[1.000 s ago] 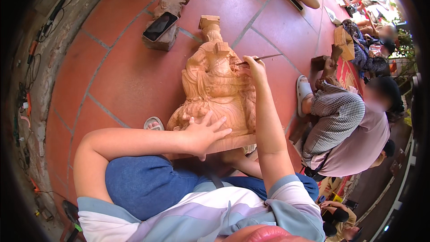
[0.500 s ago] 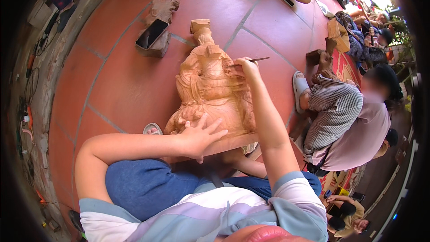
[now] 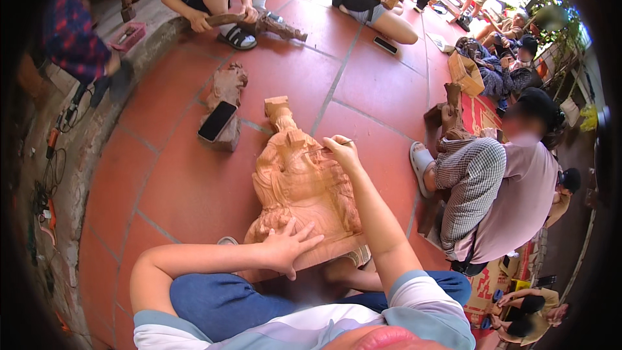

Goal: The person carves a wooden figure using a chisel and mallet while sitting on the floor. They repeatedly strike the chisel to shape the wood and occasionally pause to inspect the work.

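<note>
A pale carved wooden statue (image 3: 301,185) lies on the red tiled floor between my knees, its base toward me. My left hand (image 3: 288,246) rests flat on the near base of the statue with fingers spread. Farther up, my right hand (image 3: 340,149) is closed on a thin pencil-like tool (image 3: 346,142) whose tip touches the upper part of the carving.
A dark phone (image 3: 217,120) lies on a rough wood block (image 3: 223,107) to the left of the statue. A person in a checked sleeve (image 3: 470,178) sits close on my right. More people sit with wood pieces at the far edge (image 3: 256,21). Cables run along the left wall (image 3: 52,149).
The view has tilted up, showing more of the people beyond. My right hand has shifted slightly on the upper carving. My left hand stays on the base.
</note>
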The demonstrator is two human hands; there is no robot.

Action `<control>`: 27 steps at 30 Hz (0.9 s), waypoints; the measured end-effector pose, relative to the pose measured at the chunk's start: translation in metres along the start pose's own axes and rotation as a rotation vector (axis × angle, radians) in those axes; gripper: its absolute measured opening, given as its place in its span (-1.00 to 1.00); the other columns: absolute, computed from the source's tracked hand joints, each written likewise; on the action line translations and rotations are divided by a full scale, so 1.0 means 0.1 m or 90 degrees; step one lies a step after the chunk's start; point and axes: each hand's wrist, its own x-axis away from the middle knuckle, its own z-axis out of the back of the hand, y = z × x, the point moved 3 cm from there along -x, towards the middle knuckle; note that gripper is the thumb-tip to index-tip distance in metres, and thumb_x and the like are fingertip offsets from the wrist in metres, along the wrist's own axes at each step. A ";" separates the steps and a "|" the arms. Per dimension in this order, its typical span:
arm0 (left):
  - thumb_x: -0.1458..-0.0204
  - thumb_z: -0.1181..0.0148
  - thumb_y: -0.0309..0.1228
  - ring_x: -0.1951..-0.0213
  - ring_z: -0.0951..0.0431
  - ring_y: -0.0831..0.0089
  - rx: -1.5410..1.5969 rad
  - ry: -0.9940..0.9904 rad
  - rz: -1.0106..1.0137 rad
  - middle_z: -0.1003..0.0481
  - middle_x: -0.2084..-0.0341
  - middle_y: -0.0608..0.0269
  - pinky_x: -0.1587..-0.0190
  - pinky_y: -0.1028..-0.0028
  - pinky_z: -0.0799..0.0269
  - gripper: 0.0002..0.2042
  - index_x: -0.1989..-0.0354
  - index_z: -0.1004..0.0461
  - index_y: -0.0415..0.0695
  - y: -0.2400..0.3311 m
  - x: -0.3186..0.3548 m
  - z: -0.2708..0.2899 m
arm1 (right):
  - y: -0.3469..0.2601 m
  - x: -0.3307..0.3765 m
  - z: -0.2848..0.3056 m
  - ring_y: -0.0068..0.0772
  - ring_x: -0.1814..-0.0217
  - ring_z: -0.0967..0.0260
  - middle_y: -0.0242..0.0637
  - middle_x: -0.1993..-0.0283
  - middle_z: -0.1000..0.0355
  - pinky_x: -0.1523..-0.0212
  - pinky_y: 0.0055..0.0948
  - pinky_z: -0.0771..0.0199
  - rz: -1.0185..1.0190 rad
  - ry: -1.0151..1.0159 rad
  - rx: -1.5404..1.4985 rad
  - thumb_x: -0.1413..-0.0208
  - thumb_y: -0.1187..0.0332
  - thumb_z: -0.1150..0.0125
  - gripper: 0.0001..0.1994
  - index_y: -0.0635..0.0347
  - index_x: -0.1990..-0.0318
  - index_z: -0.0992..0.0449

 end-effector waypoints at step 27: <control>0.36 -0.42 -0.11 -0.29 0.31 -0.29 -0.046 -0.017 -0.012 0.34 -0.35 0.08 -0.01 -0.24 -0.19 0.11 -0.35 0.31 0.24 0.01 0.00 -0.04 | 0.19 0.22 0.06 -0.58 0.63 -0.25 -0.41 0.65 -0.35 0.61 -0.54 -0.24 0.008 0.048 0.114 0.15 0.25 -0.24 -0.79 0.18 0.59 -0.44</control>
